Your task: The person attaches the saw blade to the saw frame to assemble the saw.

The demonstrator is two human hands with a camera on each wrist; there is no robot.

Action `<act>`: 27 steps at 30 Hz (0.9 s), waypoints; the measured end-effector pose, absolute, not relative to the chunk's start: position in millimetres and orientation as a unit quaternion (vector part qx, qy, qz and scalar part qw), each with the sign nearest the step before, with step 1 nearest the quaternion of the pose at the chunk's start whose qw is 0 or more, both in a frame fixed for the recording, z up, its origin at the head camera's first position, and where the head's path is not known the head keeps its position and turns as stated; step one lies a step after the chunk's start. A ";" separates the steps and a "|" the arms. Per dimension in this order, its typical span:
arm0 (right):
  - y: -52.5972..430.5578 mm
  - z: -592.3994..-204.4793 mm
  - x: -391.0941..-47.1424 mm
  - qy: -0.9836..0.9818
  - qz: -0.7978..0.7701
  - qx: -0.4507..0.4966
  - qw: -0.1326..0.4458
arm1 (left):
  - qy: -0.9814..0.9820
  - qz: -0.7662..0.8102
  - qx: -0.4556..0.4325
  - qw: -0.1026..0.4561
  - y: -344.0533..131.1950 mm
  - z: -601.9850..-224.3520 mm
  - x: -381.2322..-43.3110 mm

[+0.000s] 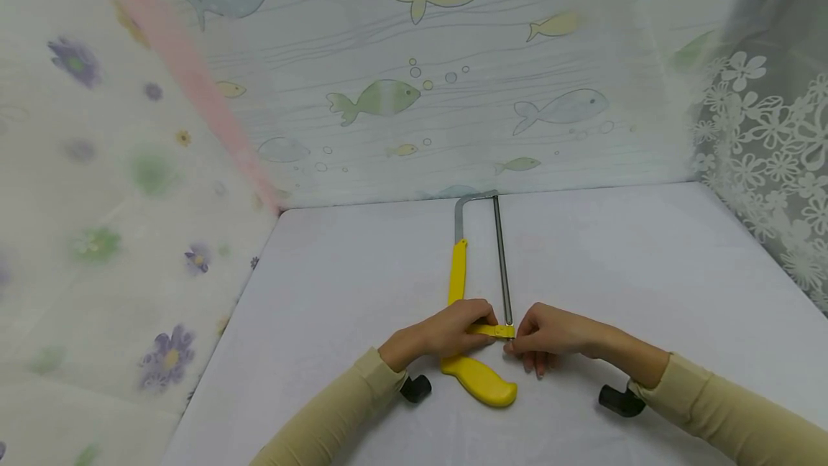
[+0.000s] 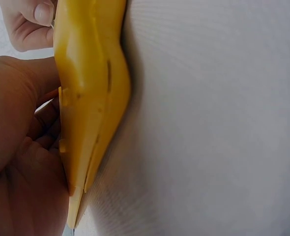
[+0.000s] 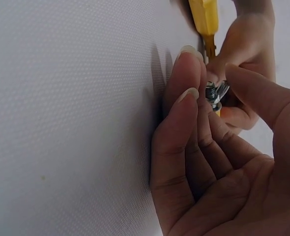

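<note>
The yellow hacksaw [image 1: 481, 383] lies flat on the tabletop [image 1: 356, 257]. The left hand [image 1: 456, 326] has fingers clamped on its frame; the right hand [image 1: 556, 333] pinches the metal screw [image 3: 214, 96] at the blade's near end. Judged stiff, fairly light, smooth-handled; best held by the handle. The fish-print curtain [image 1: 382, 96] limits space beyond its far end; black wrist devices [image 1: 621, 401] sit close by.
</note>
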State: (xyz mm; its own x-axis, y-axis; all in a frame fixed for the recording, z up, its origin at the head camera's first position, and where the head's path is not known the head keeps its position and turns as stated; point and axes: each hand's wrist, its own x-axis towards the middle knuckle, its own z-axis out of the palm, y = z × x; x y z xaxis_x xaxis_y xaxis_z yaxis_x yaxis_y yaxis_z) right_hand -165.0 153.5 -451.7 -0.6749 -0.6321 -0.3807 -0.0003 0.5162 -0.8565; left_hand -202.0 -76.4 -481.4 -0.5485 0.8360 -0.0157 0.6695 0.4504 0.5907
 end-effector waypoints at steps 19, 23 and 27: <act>159.2 -453.7 -165.7 0.802 -0.443 -0.196 0.349 | 0.840 0.266 0.447 0.154 -76.4 -480.3 -201.1; 163.5 -455.2 -166.9 0.801 -0.445 -0.200 0.348 | 0.841 0.265 0.445 0.153 -76.1 -480.5 -201.4; 166.4 -455.0 -167.2 0.798 -0.448 -0.210 0.344 | 0.841 0.263 0.447 0.152 -75.5 -480.3 -201.8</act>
State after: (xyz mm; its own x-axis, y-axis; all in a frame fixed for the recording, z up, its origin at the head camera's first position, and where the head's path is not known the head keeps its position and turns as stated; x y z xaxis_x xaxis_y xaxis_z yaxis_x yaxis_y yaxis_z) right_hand -167.2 166.4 -455.0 -0.6750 -0.6432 -0.3615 -0.0260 0.5103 -0.8596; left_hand -201.8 -75.5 -480.3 -0.5546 0.8319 -0.0202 0.6720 0.4621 0.5786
